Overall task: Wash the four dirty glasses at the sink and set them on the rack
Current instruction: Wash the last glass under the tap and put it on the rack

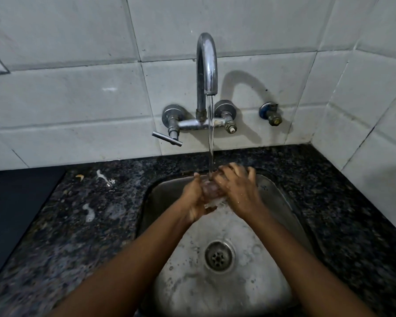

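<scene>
A clear glass (212, 193) is held over the steel sink (281, 202), right under the running stream from the tap (207, 65). My left hand (196, 200) cups it from the left and below. My right hand (237, 188) wraps over its top and right side, fingers curled around it. Most of the glass is hidden between the two hands. No other glasses and no rack are in view.
The sink drain (219, 257) lies below my hands. A dark speckled granite counter (82, 225) surrounds the basin, with soap smears and small scraps at the left. The tap lever (167, 138) sticks out left. White tiled walls stand behind and at the right.
</scene>
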